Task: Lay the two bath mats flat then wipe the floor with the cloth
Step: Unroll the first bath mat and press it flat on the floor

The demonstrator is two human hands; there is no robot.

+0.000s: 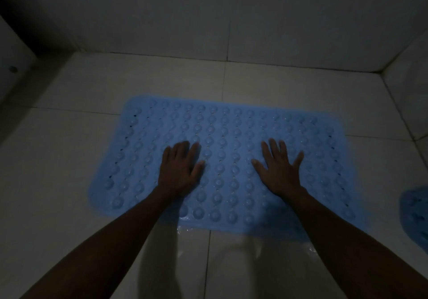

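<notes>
A blue bath mat (227, 136) with rows of round bumps and small holes lies flat on the pale tiled floor (69, 159) in the middle of the view. My left hand (180, 166) rests palm down on its left half, fingers together. My right hand (278, 166) presses flat on its right half with fingers spread. Neither hand holds anything. A corner of a second blue mat (415, 210) shows at the right edge, mostly cut off. No cloth is in view.
Tiled walls (208, 16) close the space at the back and right, and a white fixture (14, 62) stands at the far left. Water glistens on the floor tiles (192, 231) just below the mat's near edge. The room is dim.
</notes>
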